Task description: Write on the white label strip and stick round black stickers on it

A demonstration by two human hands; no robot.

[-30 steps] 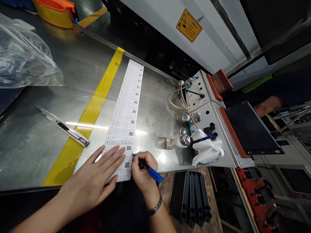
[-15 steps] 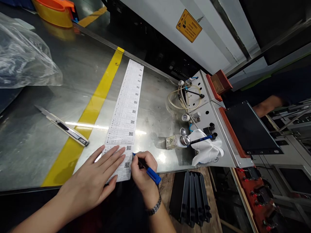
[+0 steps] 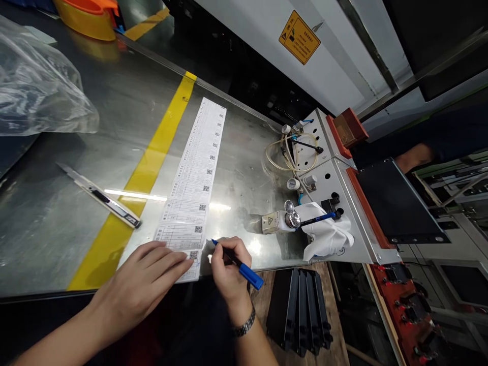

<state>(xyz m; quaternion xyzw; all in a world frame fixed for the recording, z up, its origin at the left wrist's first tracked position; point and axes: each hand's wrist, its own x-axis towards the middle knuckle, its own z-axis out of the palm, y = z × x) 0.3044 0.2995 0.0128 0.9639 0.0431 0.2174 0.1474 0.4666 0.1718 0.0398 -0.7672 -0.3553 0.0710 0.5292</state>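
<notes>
The paper strip point(image 3: 196, 173) runs away from my left grip point(image 3: 141, 284), which lies unclenched across its near end by the worktop's point(image 3: 244, 173) edge. My right grip point(image 3: 231, 270) pinches the pen point(image 3: 249, 275); rightward, bare room reaches the bottle point(image 3: 275, 222). Since earlier, strip and pen tip have parted slightly.

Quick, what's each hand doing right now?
Left hand: open, laid over the near end of the printed strip.
Right hand: closed, holding a blue-and-black pen.
</notes>
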